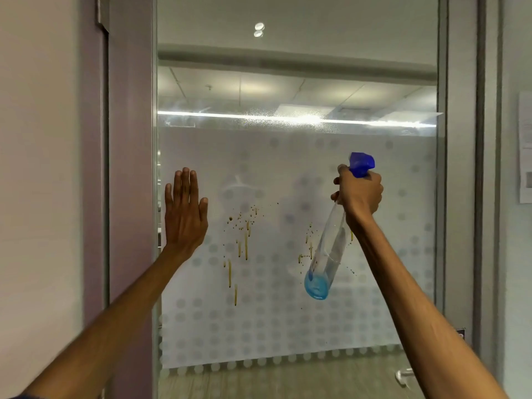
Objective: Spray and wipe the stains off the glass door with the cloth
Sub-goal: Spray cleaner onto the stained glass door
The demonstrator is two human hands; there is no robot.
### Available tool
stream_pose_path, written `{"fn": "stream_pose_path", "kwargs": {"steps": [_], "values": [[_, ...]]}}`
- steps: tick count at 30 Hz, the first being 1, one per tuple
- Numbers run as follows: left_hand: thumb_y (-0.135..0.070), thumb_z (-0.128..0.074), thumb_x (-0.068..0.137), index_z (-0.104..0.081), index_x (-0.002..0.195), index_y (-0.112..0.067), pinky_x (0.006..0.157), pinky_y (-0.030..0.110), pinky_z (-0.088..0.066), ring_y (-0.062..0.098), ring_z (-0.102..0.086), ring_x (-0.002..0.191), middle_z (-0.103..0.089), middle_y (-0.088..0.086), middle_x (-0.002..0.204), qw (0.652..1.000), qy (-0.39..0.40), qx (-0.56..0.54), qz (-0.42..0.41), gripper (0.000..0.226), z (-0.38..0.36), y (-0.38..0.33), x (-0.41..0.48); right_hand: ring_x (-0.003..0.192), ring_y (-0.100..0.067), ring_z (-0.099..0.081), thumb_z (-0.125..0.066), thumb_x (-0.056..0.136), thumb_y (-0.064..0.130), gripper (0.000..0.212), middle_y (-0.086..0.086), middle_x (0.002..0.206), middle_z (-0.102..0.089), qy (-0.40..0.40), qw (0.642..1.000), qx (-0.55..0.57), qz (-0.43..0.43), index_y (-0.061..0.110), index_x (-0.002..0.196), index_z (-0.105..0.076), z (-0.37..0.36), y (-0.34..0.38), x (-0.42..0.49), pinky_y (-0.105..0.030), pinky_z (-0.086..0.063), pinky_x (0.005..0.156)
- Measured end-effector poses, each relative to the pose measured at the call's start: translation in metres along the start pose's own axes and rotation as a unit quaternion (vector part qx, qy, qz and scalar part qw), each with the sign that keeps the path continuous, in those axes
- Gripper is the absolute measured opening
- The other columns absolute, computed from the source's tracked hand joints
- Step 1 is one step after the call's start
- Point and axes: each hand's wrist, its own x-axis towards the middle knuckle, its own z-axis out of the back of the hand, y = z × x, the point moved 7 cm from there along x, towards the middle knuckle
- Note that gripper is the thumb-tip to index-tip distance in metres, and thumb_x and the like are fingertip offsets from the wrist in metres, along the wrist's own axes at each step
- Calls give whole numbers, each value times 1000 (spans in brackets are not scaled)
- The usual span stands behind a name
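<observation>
— What's each hand doing?
— My right hand [359, 194] grips the spray bottle [328, 254], raised before the glass door [288, 168]. My left hand [185, 208] is open, empty, seemingly flat on the glass.
— Stains?
— Brown stains [241, 243] run between the hands.

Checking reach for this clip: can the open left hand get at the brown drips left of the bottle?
Probably yes. The left hand is flat by the glass door, empty, and nothing lies between it and the brown drips.

Two hands [185, 214] [359, 194] — one spray bottle [328, 251]
</observation>
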Motion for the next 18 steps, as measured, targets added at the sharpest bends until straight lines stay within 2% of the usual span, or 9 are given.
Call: {"fn": "stream_pose_path", "kwargs": {"steps": [4,7,12,18], "values": [[-37,-14,104,-6,158,-7,126,41,5,24,0,155,-4,11,167,1000,1,-4,1,62,-1,1,0,52,-14,-64,-62,92,35,29,2,69,-64,-10,1000,-26,5,26,69,-47,4,3,3,-25,-51,56],[-37,-13,104,-5,158,-7,126,42,3,24,1,155,-3,11,167,1000,8,-8,-4,62,-1,2,0,53,-15,-64,-62,90,27,26,-2,67,-62,14,999,-36,3,22,69,-48,-3,3,-1,-26,-46,56],[-37,-12,104,-4,158,-7,126,43,2,24,1,155,-2,12,167,1000,14,-8,3,62,1,0,-1,62,-29,-68,-62,85,19,29,-12,63,-59,76,994,-55,59,19,61,-45,-35,12,-27,-29,-47,57],[-33,-17,105,-7,157,-4,127,43,-2,26,-1,155,-4,13,167,999,25,-27,-3,60,4,-1,-4,50,-15,-65,-64,89,25,25,-6,67,-66,130,990,-22,56,21,67,-52,-72,17,-53,-30,-56,58]]}}
